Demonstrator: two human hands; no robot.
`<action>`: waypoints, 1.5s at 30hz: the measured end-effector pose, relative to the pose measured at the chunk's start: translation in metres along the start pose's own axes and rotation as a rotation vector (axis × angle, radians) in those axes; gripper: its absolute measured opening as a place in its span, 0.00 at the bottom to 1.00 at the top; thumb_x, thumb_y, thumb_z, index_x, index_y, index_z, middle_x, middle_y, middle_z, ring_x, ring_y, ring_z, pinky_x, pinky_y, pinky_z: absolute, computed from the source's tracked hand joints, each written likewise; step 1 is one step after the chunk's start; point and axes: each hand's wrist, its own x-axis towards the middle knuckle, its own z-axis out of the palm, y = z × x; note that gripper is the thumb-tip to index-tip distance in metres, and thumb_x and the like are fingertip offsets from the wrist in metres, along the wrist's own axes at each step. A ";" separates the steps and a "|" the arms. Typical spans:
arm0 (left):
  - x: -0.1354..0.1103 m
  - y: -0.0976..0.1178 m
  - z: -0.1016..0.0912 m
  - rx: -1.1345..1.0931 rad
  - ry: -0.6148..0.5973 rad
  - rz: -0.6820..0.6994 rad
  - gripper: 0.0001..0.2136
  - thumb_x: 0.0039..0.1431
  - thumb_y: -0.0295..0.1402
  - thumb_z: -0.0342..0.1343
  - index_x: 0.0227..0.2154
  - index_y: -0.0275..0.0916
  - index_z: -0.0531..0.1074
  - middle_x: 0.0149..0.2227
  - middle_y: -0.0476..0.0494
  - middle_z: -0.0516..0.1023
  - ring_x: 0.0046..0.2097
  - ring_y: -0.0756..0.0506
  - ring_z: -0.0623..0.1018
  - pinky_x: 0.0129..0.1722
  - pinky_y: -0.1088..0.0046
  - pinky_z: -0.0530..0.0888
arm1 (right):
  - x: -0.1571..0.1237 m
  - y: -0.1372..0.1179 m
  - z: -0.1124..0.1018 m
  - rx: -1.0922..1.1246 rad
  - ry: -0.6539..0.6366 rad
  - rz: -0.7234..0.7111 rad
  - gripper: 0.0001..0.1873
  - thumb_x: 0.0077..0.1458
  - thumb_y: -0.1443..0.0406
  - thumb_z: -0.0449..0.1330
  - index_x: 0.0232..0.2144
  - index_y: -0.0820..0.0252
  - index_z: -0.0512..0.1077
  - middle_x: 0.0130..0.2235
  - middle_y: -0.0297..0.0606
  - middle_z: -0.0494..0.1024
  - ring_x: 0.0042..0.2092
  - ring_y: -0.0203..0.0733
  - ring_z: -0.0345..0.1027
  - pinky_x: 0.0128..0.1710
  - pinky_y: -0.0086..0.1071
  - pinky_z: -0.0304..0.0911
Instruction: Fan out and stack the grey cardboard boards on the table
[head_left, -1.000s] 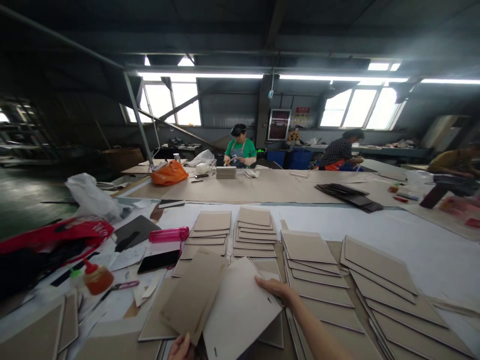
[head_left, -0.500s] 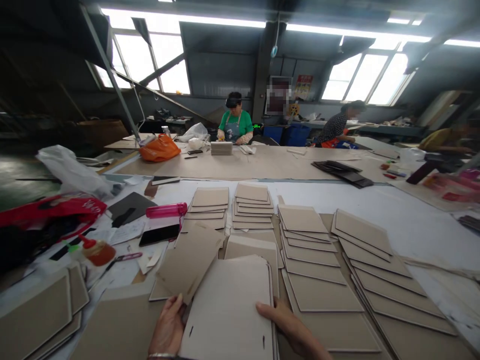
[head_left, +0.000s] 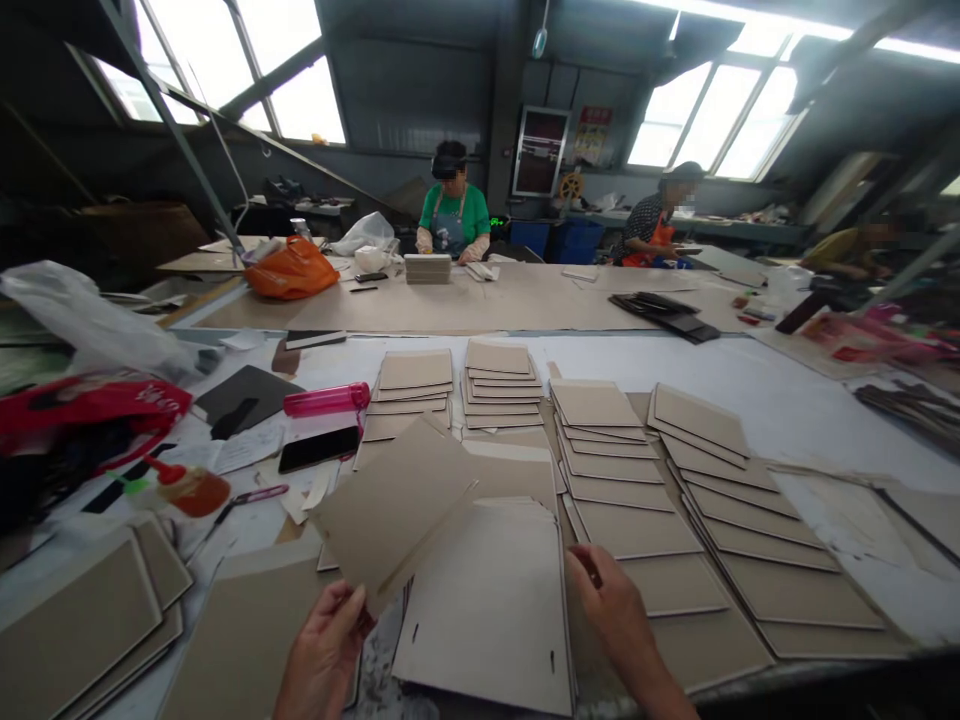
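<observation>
My left hand [head_left: 324,646] grips the near corner of a small stack of grey cardboard sheets [head_left: 394,505], lifted and tilted above the table. My right hand [head_left: 611,605] rests with fingers spread beside the right edge of a pale flat board [head_left: 491,605] with small slots that lies in front of me. Fanned rows of grey cardboard sheets [head_left: 630,480] lie to the right, and two neat piles [head_left: 495,385] stand further back.
To the left lie a pink bottle [head_left: 326,400], a black phone [head_left: 319,448], an orange-capped glue bottle [head_left: 184,485], a red bag [head_left: 86,405] and more board stacks [head_left: 79,625]. Across the table a person in green [head_left: 451,215] works; two other people sit at the right.
The view has tilted down. My left hand has lifted the grey sheets higher. My right hand has slid off the pale board's far edge to its right side.
</observation>
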 end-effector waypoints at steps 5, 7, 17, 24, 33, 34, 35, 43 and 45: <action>-0.022 0.015 0.012 0.184 -0.045 0.091 0.24 0.23 0.42 0.69 0.27 0.36 0.71 0.22 0.51 0.72 0.25 0.51 0.69 0.25 0.78 0.70 | -0.010 -0.107 0.006 -0.029 -0.062 -0.540 0.11 0.59 0.63 0.48 0.36 0.57 0.69 0.34 0.38 0.74 0.37 0.39 0.67 0.38 0.32 0.63; -0.030 0.020 0.019 0.267 -0.082 0.174 0.24 0.26 0.45 0.68 0.27 0.36 0.71 0.22 0.49 0.72 0.24 0.49 0.69 0.24 0.77 0.69 | -0.013 -0.142 0.018 -0.054 -0.093 -0.631 0.10 0.59 0.62 0.49 0.36 0.58 0.69 0.33 0.37 0.74 0.36 0.39 0.67 0.36 0.31 0.62; -0.074 0.032 0.065 0.629 -0.299 1.089 0.12 0.50 0.26 0.54 0.38 0.43 0.74 0.27 0.44 0.77 0.29 0.46 0.75 0.32 0.75 0.71 | -0.018 -0.212 0.028 -0.399 0.201 -0.663 0.13 0.58 0.61 0.48 0.25 0.59 0.63 0.24 0.36 0.68 0.28 0.38 0.62 0.26 0.29 0.52; -0.063 0.029 0.047 0.774 -0.341 1.223 0.08 0.53 0.28 0.52 0.36 0.40 0.72 0.31 0.44 0.77 0.34 0.47 0.75 0.36 0.73 0.72 | -0.003 -0.162 -0.031 -0.278 0.284 -0.333 0.15 0.58 0.57 0.48 0.24 0.58 0.64 0.21 0.31 0.64 0.23 0.34 0.56 0.24 0.28 0.50; 0.001 -0.029 -0.018 0.851 -0.176 0.324 0.19 0.50 0.50 0.47 0.32 0.39 0.69 0.29 0.44 0.76 0.34 0.43 0.75 0.36 0.67 0.71 | -0.037 -0.028 -0.034 0.712 0.104 0.556 0.23 0.35 0.49 0.65 0.28 0.59 0.68 0.25 0.32 0.72 0.27 0.38 0.63 0.24 0.28 0.58; 0.002 -0.031 -0.018 0.848 -0.189 0.303 0.19 0.50 0.51 0.47 0.33 0.40 0.69 0.29 0.44 0.76 0.34 0.43 0.75 0.37 0.66 0.71 | -0.044 -0.024 -0.027 0.708 0.070 0.587 0.23 0.35 0.50 0.65 0.28 0.59 0.68 0.26 0.33 0.72 0.27 0.38 0.63 0.25 0.28 0.59; 0.003 -0.032 -0.017 0.850 -0.205 0.291 0.19 0.50 0.51 0.46 0.34 0.40 0.69 0.29 0.45 0.75 0.35 0.43 0.75 0.37 0.66 0.70 | -0.049 -0.020 -0.020 0.698 0.042 0.602 0.22 0.36 0.49 0.65 0.28 0.59 0.67 0.26 0.32 0.71 0.27 0.38 0.63 0.25 0.28 0.59; 0.015 -0.032 -0.009 0.909 -0.238 0.262 0.18 0.51 0.50 0.45 0.31 0.40 0.68 0.29 0.46 0.74 0.35 0.43 0.73 0.38 0.67 0.67 | -0.056 0.009 0.009 0.510 -0.119 0.543 0.22 0.43 0.46 0.57 0.22 0.59 0.63 0.21 0.28 0.63 0.24 0.34 0.56 0.24 0.27 0.55; 0.013 -0.032 -0.009 0.900 -0.248 0.253 0.18 0.51 0.50 0.45 0.31 0.40 0.68 0.28 0.46 0.73 0.34 0.44 0.72 0.37 0.68 0.67 | -0.053 0.015 0.013 0.453 -0.158 0.516 0.23 0.45 0.45 0.55 0.22 0.59 0.62 0.21 0.28 0.62 0.24 0.34 0.54 0.23 0.27 0.53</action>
